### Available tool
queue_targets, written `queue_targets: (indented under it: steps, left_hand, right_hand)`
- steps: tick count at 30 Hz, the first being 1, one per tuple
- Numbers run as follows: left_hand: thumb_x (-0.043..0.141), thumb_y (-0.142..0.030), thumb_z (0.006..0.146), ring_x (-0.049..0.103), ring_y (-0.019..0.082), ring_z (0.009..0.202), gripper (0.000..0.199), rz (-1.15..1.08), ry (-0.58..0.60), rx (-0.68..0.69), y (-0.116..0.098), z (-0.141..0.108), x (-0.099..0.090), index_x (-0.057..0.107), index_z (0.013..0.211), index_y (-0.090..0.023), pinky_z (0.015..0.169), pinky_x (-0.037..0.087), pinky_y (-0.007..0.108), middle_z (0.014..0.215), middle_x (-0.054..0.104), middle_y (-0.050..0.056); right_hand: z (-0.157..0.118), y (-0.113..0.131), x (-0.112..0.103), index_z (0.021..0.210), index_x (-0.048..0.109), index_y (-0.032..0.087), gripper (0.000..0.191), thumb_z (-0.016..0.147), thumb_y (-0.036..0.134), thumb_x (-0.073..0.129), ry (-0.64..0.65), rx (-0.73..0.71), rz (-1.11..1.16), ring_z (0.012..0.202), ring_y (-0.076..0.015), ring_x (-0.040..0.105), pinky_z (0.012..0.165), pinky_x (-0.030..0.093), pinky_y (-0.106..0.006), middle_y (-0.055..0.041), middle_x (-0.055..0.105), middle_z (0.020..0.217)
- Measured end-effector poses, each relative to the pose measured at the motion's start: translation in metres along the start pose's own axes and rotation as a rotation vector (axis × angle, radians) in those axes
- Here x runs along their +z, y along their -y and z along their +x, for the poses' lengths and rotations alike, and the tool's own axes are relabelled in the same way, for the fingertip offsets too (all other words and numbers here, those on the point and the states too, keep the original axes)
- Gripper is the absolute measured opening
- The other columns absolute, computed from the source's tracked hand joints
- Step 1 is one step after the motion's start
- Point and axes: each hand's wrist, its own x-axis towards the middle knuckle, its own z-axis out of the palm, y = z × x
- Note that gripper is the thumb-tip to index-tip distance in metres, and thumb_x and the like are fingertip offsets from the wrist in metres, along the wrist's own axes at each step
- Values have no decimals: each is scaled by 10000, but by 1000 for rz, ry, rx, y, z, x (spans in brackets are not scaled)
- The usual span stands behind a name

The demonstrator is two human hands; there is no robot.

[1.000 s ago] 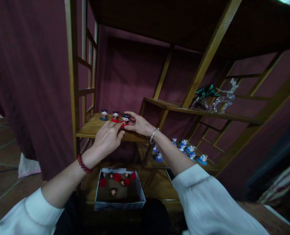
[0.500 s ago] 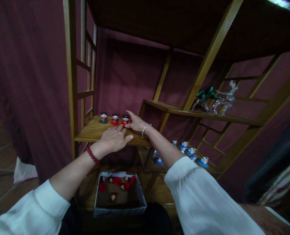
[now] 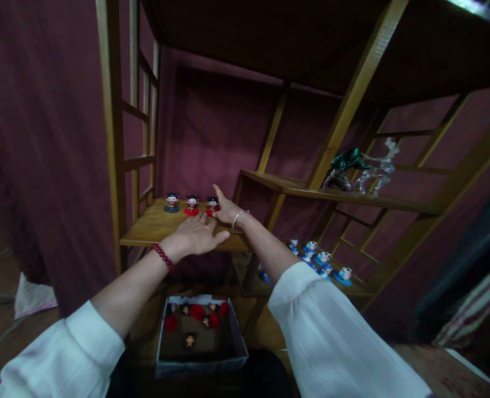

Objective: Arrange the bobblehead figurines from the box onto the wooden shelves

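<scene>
Three small black-haired figurines stand in a row on a wooden shelf [image 3: 145, 232]. The left figurine [image 3: 171, 202] has a dark base; the middle figurine [image 3: 192, 204] and the right figurine [image 3: 212, 205] have red ones. My left hand [image 3: 195, 235] lies flat, palm down, at the shelf's front, fingers stretched toward the right figurine's base. Beside that figurine's right side is my right hand [image 3: 227, 212], thumb and forefinger spread apart. Whether its fingertips touch the figurine I cannot tell.
Below the shelf sits an open box [image 3: 203, 365] with several figurines and red pieces. To the right, several blue-and-white figurines [image 3: 322, 257] stand on a lower shelf. A clear deer ornament [image 3: 379, 172] and a green ornament [image 3: 346, 161] occupy a higher shelf. Wooden posts [image 3: 358, 91] frame the unit.
My right hand has opened wider at the right figurine, which stands slightly farther from the middle one. My left hand has shifted slightly right. The view has tilted a little.
</scene>
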Motion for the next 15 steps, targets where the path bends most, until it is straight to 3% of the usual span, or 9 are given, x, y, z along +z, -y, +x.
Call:
queue_targets:
  steps: [7,15]
  left_hand:
    - [108,-692,777,264,304,1311,839,-1,2,14,6,12,3,341,1362,-138,1045,212,396,1432,294,159]
    - [132,-675,791,249,295,1319,806,-7,25,9,4,15,1,326,1369,-148,1043,217,397,1440,279,154]
  right_hand:
    - [4,-2,3,1411,-90,249,948,764,191,601,21,32,-24,988,-196,575,795,419,-255,-107,565,1195]
    - [-1,1,4,1423,-25,225,948,721,113,602,14,57,84,1007,-192,576,855,413,-279,-111,560,1209]
